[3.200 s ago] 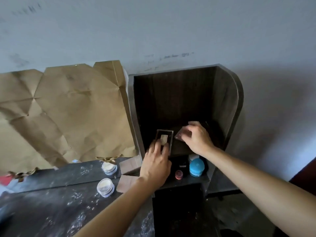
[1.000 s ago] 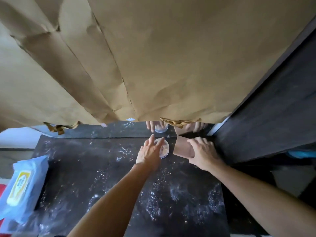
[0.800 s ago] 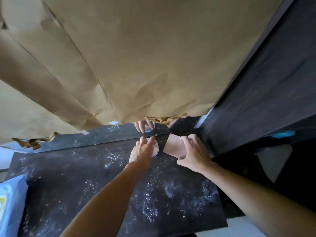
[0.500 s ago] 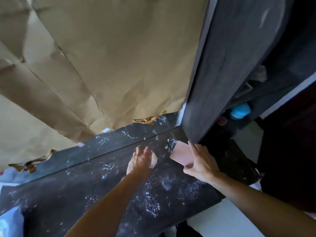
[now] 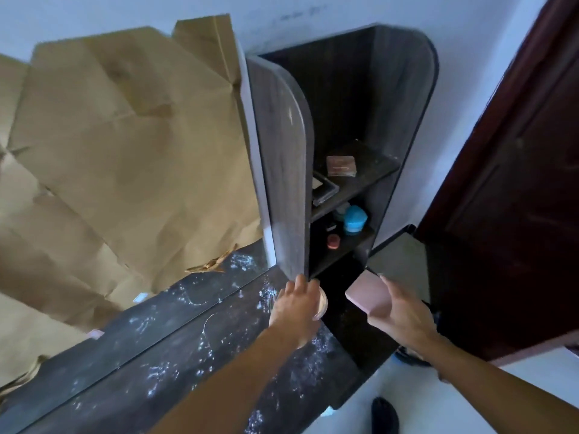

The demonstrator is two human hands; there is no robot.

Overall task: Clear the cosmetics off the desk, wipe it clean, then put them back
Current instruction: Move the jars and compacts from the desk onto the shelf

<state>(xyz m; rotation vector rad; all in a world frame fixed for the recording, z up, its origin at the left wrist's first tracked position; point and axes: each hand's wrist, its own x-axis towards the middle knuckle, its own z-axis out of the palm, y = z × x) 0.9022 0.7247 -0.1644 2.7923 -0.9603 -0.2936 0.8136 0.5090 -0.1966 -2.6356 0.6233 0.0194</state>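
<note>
The left hand (image 5: 296, 308) grips a round clear jar (image 5: 322, 303) near the table's (image 5: 175, 355) back edge, just beside the shelf (image 5: 286, 170) wall. The right hand (image 5: 404, 317) holds a pink box (image 5: 369, 296), tilted, over the table's right end. On the shelf boards sit a compact (image 5: 341, 166) and, lower, a blue tub (image 5: 355, 219).

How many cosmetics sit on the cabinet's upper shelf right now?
2: a pinkish square compact mid-shelf, and a black framed palette at the front left, partly behind the side panel, which may hide more.
</note>
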